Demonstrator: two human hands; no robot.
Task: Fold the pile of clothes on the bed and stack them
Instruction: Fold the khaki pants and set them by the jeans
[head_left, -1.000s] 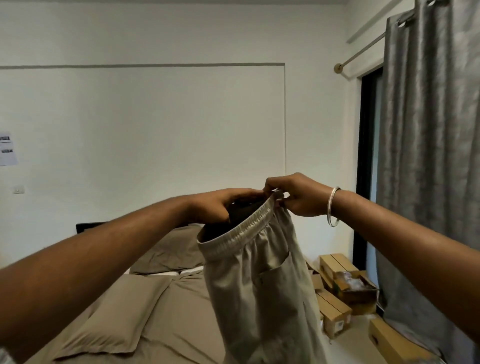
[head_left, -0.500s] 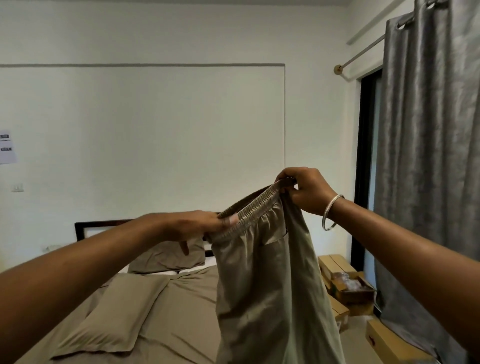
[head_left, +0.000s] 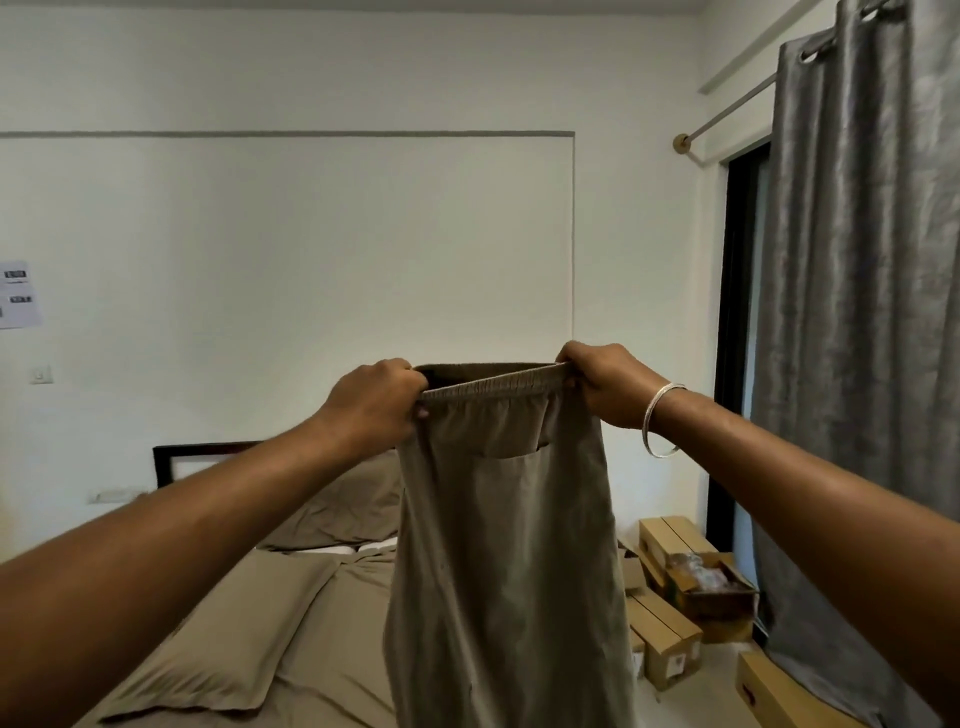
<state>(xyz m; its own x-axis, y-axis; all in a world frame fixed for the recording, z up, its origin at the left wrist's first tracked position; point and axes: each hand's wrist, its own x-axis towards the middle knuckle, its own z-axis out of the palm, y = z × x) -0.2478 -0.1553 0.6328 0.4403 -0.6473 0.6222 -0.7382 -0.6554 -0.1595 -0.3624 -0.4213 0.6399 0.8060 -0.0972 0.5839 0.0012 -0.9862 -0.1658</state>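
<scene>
Left hand (head_left: 371, 405) clenched on one end of the waistband (head_left: 493, 385), right hand (head_left: 605, 387) clenched on the other end, fingers curled over the elastic edge. Waistband stretched level between them, belonging to a pair of khaki trousers (head_left: 506, 551) held up in the air above the bed (head_left: 332, 649). Fabric hanging straight down from the hands, a pocket opening showing just under the waistband, lower part cut off by the frame edge. Silver bangle (head_left: 660, 421) on the right wrist. On the bed, two tan pillows (head_left: 228, 634), one flat near its middle, one against the headboard (head_left: 171, 460). Right of the bed, cardboard boxes (head_left: 670, 623) on the floor; beyond the boxes, a grey curtain (head_left: 852, 312).
</scene>
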